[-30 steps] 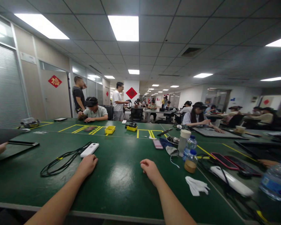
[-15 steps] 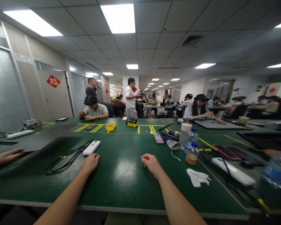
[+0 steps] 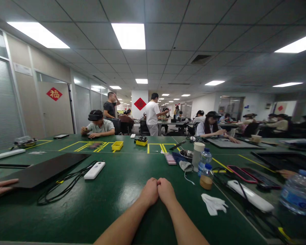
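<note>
My left hand (image 3: 150, 191) and my right hand (image 3: 165, 190) meet above the green table (image 3: 112, 217), knuckles side by side and touching. Both are closed with fingers curled in, and nothing shows in either. To their left lies a white power bank (image 3: 94, 170) beside a coiled black cable (image 3: 63, 187). On the right, a white glove (image 3: 214, 204) lies crumpled on the tabletop, nearer to my right hand than the bottle of brown liquid (image 3: 206, 177).
At the left edge a co-worker's hand (image 3: 2, 187) touches a dark flat panel (image 3: 48, 169). Bottles, a pale tumbler (image 3: 198, 156) and a grey cloth-like item (image 3: 186, 166) stand or lie to the right. Yellow trays (image 3: 117, 146) sit farther back, and a large water bottle (image 3: 299, 192) at far right.
My hands have come together from apart, the left one moving right, away from the power bank. The co-worker's dark panel at left has come down lower. The view has tilted up slightly.
</note>
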The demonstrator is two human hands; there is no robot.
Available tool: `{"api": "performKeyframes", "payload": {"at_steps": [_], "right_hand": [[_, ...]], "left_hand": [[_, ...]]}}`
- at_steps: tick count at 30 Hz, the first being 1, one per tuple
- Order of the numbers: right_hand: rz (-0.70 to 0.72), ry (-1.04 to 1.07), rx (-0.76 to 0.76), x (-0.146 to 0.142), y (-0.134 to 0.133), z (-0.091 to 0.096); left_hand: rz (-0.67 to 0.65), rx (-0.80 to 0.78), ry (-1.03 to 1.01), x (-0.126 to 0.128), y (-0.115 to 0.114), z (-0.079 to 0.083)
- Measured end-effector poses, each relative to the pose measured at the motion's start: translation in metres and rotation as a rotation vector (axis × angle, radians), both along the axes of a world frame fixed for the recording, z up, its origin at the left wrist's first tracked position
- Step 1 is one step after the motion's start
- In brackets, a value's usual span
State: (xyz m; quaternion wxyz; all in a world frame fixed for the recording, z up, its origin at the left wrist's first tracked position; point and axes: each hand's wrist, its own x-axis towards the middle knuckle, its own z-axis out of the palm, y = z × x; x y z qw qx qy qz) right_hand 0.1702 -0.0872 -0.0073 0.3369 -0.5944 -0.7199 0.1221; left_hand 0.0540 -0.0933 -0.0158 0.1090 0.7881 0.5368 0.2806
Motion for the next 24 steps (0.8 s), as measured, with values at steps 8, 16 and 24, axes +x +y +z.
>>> {"api": "performKeyframes", "payload": {"at_steps": [8, 16, 24], "right_hand": [[0.189, -0.006, -0.001, 0.0, -0.004, -0.001], [0.208, 0.053, 0.058, -0.001, -0.001, -0.005], [0.259, 0.138, 0.101, 0.0, -0.003, -0.004]], "left_hand": [[0.032, 0.069, 0.02, -0.015, -0.014, 0.005], [-0.052, 0.035, -0.176, -0.02, -0.018, 0.008], [0.044, 0.048, -0.108, -0.019, -0.013, 0.001]]}}
